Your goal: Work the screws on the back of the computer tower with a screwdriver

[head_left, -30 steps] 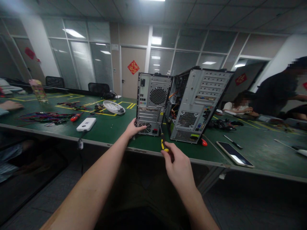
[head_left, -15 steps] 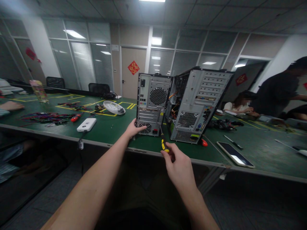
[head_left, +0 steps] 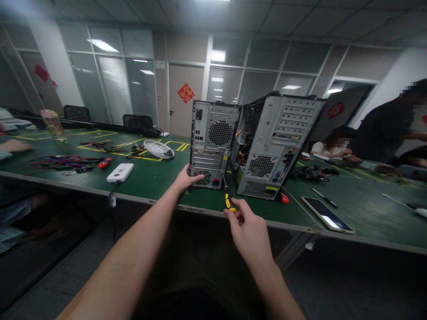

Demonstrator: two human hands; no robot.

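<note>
A computer case stands upright near the table's front edge, its back panel with fan grilles and ports facing me. My left hand grips its lower left corner, thumb across the bottom grille and fingers hidden round the side. In my right hand, thumb and fingers pinch the end of a black and yellow screwdriver. The shaft points up at the lower right edge of the case's back; whether its tip sits in a screw I cannot tell. Just to the right stands a larger computer case with its inside partly showing.
On the green table lie a white power bank, tangled wires and a white round basket-like thing. To the right are a phone, another screwdriver and black cables. People are at the table's far right and left.
</note>
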